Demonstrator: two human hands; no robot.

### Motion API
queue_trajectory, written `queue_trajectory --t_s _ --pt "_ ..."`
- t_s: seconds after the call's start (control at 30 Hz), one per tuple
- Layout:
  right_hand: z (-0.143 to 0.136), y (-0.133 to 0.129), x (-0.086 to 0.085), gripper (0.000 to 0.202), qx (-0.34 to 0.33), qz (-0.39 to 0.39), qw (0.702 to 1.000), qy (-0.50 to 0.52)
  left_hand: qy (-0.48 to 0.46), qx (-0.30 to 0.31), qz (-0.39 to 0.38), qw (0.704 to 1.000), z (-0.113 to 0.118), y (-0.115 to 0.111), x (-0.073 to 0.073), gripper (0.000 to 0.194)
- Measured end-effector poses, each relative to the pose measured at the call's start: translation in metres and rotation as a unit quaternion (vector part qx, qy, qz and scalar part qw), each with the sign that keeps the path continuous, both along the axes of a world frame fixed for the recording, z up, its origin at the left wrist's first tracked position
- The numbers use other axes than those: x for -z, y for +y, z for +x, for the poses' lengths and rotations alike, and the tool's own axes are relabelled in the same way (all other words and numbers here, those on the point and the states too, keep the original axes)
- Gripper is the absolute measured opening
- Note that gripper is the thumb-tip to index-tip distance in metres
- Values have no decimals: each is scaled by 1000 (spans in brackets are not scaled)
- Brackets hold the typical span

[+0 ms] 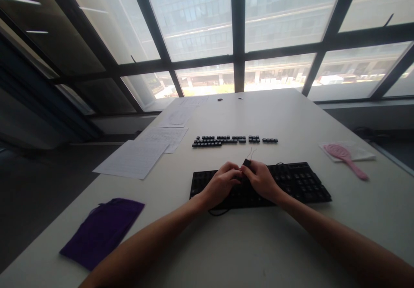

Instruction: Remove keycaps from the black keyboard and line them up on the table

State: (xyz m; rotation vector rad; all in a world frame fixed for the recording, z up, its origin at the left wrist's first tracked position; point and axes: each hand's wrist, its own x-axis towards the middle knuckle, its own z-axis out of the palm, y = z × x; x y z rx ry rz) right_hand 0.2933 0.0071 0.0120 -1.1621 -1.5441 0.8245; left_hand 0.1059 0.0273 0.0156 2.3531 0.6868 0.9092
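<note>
A black keyboard [294,186] lies across the white table, with both hands over its middle. My right hand [261,179] is closed on a small black tool [247,163] from which two thin wire prongs stick up. Close against it, my left hand [223,180] has its fingers bent together near the tool's lower end; what they grip is too small and dark to make out. Beyond the keyboard, loose black keycaps [207,143] stand in rows, with smaller groups of them to the right.
A purple cloth bag [103,232] lies at the near left of the white table [255,245]. Printed papers [134,158] run along the left edge. At the right, a pink hairbrush [343,155] rests partly on a clear plastic sleeve [362,151]. Windows rise behind.
</note>
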Motion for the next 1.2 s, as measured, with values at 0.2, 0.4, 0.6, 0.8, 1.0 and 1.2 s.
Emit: queue_trajectory --t_s 0.2,0.4,0.6,0.8,1.0,1.2 --pt "1 2 2 25 -6 -16 1000 18 -10 14 0 1000 1 -4 -2 17" --pt "0 1 1 27 2 -22 1000 14 -2 -96 -5 995 -14 38 -20 8" --pt "-1 1 1 28 -2 -26 1000 3 95 -180 -19 979 -31 109 -2 12" --pt "0 0 -1 28 -5 -30 1000 0 118 -150 7 982 -25 130 8 6" --pt "1 0 -1 28 -4 -31 1000 -5 155 -143 107 972 -19 141 6 9" --pt "1 0 -2 30 -8 -31 999 -4 199 -169 151 954 -12 152 6 7"
